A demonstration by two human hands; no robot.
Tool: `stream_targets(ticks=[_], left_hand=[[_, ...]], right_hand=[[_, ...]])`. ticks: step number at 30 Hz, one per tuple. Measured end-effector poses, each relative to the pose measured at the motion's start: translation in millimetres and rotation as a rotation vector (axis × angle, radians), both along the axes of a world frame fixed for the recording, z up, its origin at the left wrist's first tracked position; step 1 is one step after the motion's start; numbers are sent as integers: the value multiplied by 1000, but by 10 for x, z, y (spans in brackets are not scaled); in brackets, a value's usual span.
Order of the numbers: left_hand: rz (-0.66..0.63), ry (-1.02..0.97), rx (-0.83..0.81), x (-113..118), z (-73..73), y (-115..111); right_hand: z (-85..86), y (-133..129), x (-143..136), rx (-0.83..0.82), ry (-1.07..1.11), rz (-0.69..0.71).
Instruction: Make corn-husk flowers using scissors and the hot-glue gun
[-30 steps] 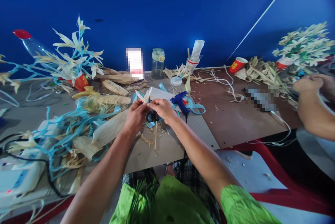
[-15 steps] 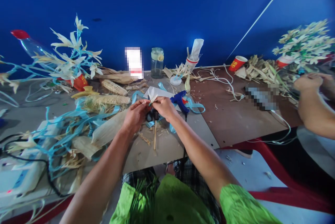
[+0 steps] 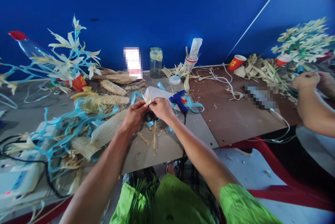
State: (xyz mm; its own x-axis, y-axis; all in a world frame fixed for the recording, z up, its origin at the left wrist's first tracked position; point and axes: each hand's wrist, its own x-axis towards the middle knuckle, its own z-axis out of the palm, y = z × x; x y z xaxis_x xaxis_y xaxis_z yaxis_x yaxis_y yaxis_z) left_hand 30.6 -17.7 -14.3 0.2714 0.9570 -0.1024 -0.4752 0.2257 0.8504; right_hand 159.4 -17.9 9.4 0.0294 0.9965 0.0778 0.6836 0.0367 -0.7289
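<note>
Two hands meet over the middle of the table (image 3: 167,147) in my feed, and between them is a small pale husk piece (image 3: 148,97). My left hand (image 3: 134,115) has its fingers closed around the lower end of it, while my right hand (image 3: 161,108) pinches the top with thumb and forefinger — both grips are tight, with no gap showing. The husk piece is held just above the table, in front of a white sheet (image 3: 159,93) lying flat behind it. A thin wooden stick (image 3: 154,136) hangs down from under the hands; I cannot tell whether it is joined to the husk.

Just beside my right hand lies a blue glue gun (image 3: 178,98), resting on loops of light blue ribbon (image 3: 193,106). To the left, more blue ribbon tangles with dried husks (image 3: 104,131), and two corn cobs (image 3: 113,87) lie further back. A spray of husk flowers on blue stems (image 3: 68,56) stands at the far left. Against the blue wall stand a glass jar (image 3: 156,62) and a paper cup with tools (image 3: 191,62).

At the right edge, another person's hand (image 3: 306,81) works near a red cup (image 3: 236,62) lying on its side — well apart from mine.
</note>
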Motion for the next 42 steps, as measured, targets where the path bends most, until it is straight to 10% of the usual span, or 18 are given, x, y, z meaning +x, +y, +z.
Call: stream_targets(ticks=[19,33,42], left_hand=[[9,-190,-123,-36,124,-27],[-170,-216,-24,-72,168,-69],[-174,-161,-45,-95,86,-38]], right_hand=[[6,-114,-127,119,332,151],[90,-66,14,-305,1043,266],[90,-34,66,-440,1005,275]])
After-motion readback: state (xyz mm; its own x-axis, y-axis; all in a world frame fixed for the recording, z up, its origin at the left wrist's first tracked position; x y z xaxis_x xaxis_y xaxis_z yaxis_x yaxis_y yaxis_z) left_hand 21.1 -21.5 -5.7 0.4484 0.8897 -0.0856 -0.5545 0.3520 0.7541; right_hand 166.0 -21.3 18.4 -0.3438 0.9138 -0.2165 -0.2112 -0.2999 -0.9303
